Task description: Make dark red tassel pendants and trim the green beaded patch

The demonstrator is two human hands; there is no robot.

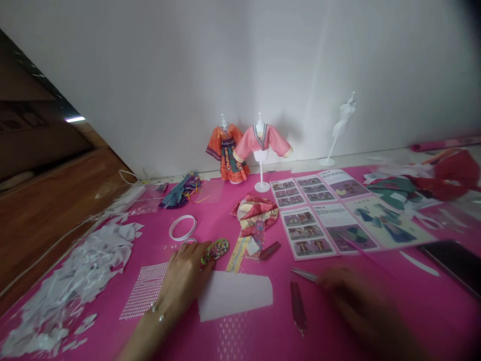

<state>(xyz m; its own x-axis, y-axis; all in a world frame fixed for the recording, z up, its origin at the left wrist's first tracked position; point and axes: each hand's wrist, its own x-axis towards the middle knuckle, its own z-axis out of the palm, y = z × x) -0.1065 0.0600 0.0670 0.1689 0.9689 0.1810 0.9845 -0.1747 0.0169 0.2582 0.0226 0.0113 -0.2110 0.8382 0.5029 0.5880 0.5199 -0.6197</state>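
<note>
My left hand (188,268) is at the middle left of the mat, fingers and thumb closed around the near end of a green-edged oval piece (217,250) covered in coloured dots like beads. A white ring-shaped roll partly shows behind its knuckles. Blurred by motion, my right hand (349,296) grips a pointed silver tool (305,274); whether it is scissors or tweezers I cannot tell. A white fabric piece (236,296) lies flat between my hands. Close to the tool's tip is a narrow dark red strip (297,306).
Behind stand doll forms in an orange robe (227,150) and a pink top (262,140), plus a bare form (341,123). Picture instructions (311,220) lie right, near a dark phone-like slab (453,263). White scraps (86,260), a bead sheet (146,288) and tape ring (183,228) lie left.
</note>
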